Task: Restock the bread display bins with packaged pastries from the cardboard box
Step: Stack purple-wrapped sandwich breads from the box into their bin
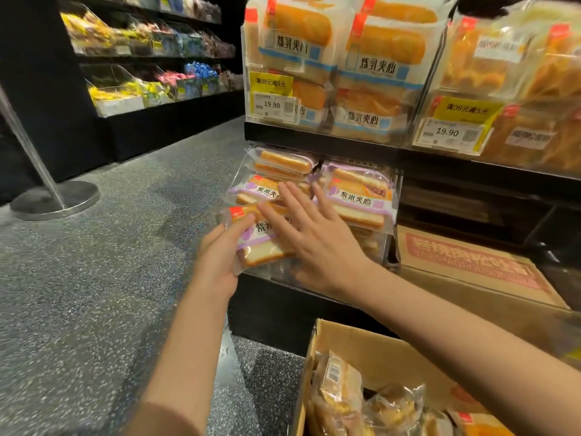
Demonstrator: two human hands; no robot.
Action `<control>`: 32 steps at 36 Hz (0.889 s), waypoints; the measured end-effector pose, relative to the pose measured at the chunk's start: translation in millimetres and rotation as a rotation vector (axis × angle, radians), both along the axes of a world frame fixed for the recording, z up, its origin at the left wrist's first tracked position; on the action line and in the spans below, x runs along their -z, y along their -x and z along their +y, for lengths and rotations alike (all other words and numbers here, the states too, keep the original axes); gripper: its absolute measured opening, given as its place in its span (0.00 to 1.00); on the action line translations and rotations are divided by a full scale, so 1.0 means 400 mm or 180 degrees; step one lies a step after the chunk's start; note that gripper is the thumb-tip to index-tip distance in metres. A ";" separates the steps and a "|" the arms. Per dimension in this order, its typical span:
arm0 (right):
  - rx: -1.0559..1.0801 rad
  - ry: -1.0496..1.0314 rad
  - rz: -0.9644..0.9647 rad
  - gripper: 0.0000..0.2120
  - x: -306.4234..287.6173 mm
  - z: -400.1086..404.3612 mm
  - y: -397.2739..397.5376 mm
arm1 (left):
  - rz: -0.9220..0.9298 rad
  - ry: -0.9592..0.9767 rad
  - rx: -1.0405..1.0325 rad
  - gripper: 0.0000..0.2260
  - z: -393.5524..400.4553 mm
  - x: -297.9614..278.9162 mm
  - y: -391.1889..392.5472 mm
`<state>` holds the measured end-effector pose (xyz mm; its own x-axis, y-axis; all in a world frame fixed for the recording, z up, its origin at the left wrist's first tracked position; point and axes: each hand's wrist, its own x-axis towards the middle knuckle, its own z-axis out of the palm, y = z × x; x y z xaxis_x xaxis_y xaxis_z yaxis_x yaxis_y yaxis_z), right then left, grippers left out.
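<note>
Grey speckled floor point(94, 294), black candy shelving point(151, 58) at left, metal stanchion base point(55, 199)

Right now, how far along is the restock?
Done: purple-label packs already stacked in the lower bin. In hand: the left hand grips another purple-label pack while the right hand presses it flat. Left: pastries remain in the open cardboard box.
</note>
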<state>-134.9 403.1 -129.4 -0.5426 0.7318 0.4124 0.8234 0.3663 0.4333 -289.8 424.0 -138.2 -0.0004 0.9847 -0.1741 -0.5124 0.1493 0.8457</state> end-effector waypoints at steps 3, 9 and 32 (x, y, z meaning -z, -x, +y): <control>-0.0304 -0.0287 0.0054 0.43 0.012 0.021 0.040 | -0.0140 -0.0021 0.0053 0.08 0.002 0.000 -0.007; -0.0330 -0.0163 0.0691 0.40 -0.024 0.116 0.077 | -0.0760 -0.0083 0.0197 0.18 0.006 -0.032 0.013; 0.0811 0.0175 0.0709 0.24 0.022 0.336 0.181 | 0.0402 -0.0090 -0.1090 0.07 0.128 0.041 0.096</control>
